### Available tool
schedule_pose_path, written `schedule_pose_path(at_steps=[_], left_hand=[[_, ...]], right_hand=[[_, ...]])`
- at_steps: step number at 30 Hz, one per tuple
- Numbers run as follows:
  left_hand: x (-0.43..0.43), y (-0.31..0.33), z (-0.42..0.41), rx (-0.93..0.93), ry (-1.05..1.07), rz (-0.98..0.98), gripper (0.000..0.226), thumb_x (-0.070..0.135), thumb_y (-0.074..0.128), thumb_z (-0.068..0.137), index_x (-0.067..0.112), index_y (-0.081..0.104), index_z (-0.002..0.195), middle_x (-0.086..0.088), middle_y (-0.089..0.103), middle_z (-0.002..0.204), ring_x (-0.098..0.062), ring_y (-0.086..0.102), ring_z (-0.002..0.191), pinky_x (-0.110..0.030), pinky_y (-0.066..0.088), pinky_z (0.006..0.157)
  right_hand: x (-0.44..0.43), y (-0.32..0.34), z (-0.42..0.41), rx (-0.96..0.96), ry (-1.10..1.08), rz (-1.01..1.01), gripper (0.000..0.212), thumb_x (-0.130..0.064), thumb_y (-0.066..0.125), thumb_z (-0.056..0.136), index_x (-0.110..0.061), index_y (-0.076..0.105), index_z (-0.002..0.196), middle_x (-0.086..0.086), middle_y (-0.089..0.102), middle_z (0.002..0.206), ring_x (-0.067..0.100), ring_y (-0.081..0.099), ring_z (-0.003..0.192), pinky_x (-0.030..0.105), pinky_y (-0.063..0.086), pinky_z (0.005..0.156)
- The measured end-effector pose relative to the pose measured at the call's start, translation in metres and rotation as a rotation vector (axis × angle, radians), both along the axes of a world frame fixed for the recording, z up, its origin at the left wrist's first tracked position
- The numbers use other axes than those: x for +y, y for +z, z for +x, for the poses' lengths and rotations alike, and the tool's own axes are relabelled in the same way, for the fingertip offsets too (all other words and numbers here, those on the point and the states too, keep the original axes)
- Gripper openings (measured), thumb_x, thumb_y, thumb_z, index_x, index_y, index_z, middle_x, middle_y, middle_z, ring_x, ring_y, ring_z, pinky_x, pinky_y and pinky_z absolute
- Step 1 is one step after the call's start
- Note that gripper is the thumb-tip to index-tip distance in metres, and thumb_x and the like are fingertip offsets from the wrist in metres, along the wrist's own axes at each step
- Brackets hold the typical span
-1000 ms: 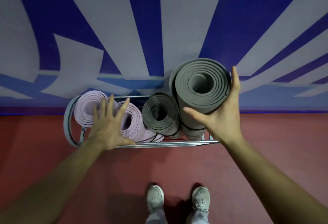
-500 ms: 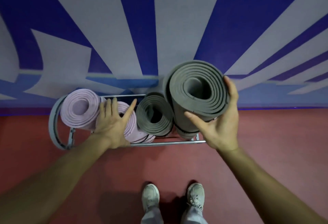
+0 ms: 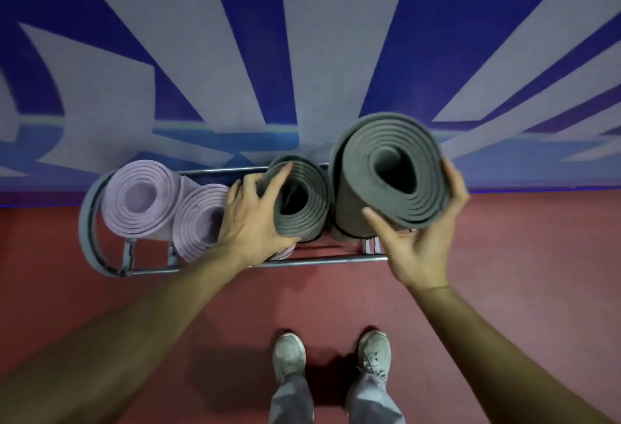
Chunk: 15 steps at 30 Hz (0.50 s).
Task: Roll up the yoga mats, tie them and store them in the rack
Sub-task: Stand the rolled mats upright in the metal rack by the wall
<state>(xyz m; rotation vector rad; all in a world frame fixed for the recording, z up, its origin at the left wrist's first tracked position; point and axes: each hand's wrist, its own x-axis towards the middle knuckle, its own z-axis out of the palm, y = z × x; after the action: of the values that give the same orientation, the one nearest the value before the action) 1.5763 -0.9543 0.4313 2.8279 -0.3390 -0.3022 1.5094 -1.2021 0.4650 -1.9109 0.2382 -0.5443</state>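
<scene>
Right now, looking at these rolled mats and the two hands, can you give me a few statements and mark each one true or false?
1. Two lilac mats stand in the rack. True.
2. The left hand lies flat on a lilac mat. False: it grips the smaller grey mat.
3. The right hand holds the larger grey mat. True.
4. The lilac mats sit to the right of both grey ones. False: they sit to the left, at the rack's rounded end.
</scene>
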Motion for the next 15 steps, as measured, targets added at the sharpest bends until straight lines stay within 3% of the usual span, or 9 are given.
schedule_pose_path(at_steps=[3,6,11,15], left_hand=[[-0.004,-0.006,-0.001,0.006,-0.074,0.099,0.144,0.067,0.087,0.051,0.045,-0.007,0.157,-0.011,0.039,0.143,-0.033,0.043,0.136,-0.047,0.01,0.126],[-0.004,-0.009,0.003,0.018,-0.11,0.125,0.145,0.075,0.081,0.055,0.042,-0.017,0.156,-0.018,0.031,0.154,-0.034,0.034,0.145,-0.048,-0.002,0.127],[-0.003,-0.012,-0.001,-0.079,-0.177,0.134,0.135,0.095,0.057,0.06,0.034,-0.005,0.162,-0.024,0.013,0.166,-0.038,0.011,0.155,-0.057,0.007,0.126],[-0.008,-0.012,0.002,-0.106,-0.15,0.117,0.13,0.097,0.051,0.059,0.032,0.006,0.163,-0.022,0.022,0.162,-0.037,0.021,0.152,-0.059,0.015,0.124]], right_hand=[[-0.005,-0.027,0.0,0.253,0.079,-0.17,0.116,-0.056,0.089,0.069,0.001,0.032,0.154,0.007,0.041,0.156,0.025,0.036,0.148,0.04,0.026,0.126],[-0.016,-0.03,0.006,0.314,0.087,-0.469,0.121,-0.075,0.071,0.07,-0.005,0.028,0.159,0.014,0.034,0.163,0.032,0.027,0.152,0.036,0.016,0.128],[-0.002,-0.03,0.018,0.416,0.201,-0.777,0.113,-0.082,0.064,0.074,-0.027,0.022,0.164,0.024,0.016,0.168,0.045,0.004,0.157,0.058,0.013,0.127],[0.01,-0.038,0.01,0.486,0.185,-0.91,0.103,-0.075,0.059,0.083,-0.034,0.014,0.165,0.033,0.004,0.167,0.048,-0.006,0.156,0.06,0.012,0.127]])
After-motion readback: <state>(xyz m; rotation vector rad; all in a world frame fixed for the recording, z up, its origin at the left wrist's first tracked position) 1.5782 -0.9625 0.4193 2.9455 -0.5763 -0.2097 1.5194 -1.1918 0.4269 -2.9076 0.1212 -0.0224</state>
